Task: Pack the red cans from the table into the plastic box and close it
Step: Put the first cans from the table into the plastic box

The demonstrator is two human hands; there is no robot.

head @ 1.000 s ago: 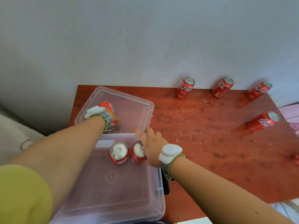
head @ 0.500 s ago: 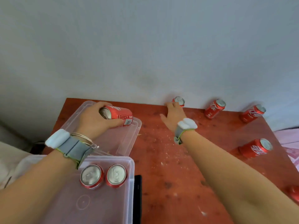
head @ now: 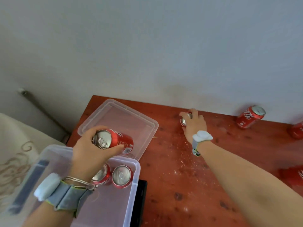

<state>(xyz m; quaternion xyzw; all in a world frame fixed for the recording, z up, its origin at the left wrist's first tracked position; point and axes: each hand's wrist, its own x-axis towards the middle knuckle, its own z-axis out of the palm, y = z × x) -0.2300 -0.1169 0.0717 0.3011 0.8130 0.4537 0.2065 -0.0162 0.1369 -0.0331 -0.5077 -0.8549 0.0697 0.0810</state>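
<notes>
My left hand (head: 88,153) grips a red can (head: 114,140) held sideways above the far edge of the clear plastic box (head: 131,194). Two red cans (head: 121,176) stand upright in the box's far right corner. The box's clear lid (head: 127,115) lies flat on the table just behind the box. My right hand (head: 194,123) is stretched to the table's far edge, fingers wrapped around another red can (head: 184,120), mostly hidden by the hand. A further red can (head: 250,117) stands by the wall at right.
The red wooden table (head: 188,177) is strewn with pale crumbs. More red cans sit at the right edge (head: 296,131) and lower right (head: 293,176). A black object (head: 141,202) lies beside the box. A grey wall runs behind; a patterned cloth (head: 18,153) is at left.
My left hand has carried its can back from over the lid to the box's far edge. My right hand has closed around the can at the far edge.
</notes>
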